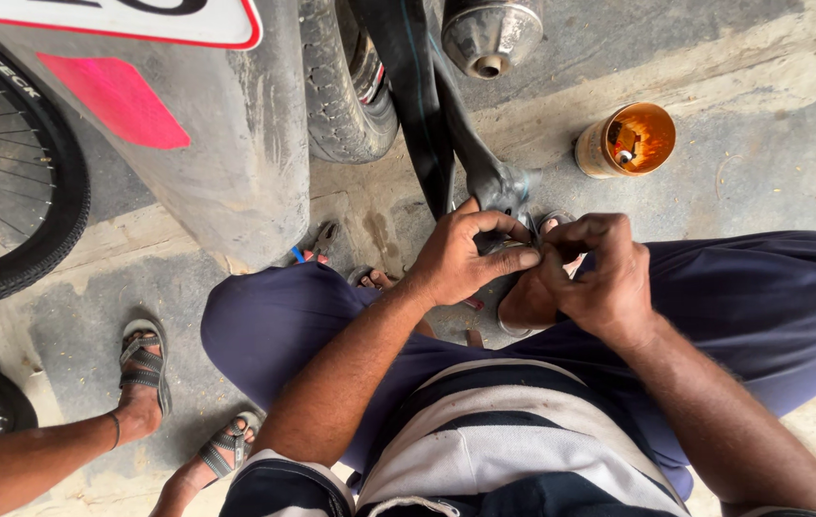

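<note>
Grip first: both hands are closed tight, fingers curled in and pinching the same spot of a black inner tube [446, 124] right over the person's knees. The left hand [465, 257] has its thumb and fingers clamped on the near end of the tube, and the right hand [592, 278] presses in from the other side, fingertips meeting the left's; what small piece sits between them is hidden by the fingers. The tube's long axis runs away from the hands, up and slightly left, rising past the motorcycle tyre [341, 96] toward the top edge. So the rubber lies straight ahead of both hands, the left a touch nearer its body. Just beyond the right hand, on the concrete floor [762, 124], stands an open amber tin [626, 140], apart from the tube. At lower left, 2 sandalled feet [145, 369] of another person stand near a bicycle wheel [15, 201].
</note>
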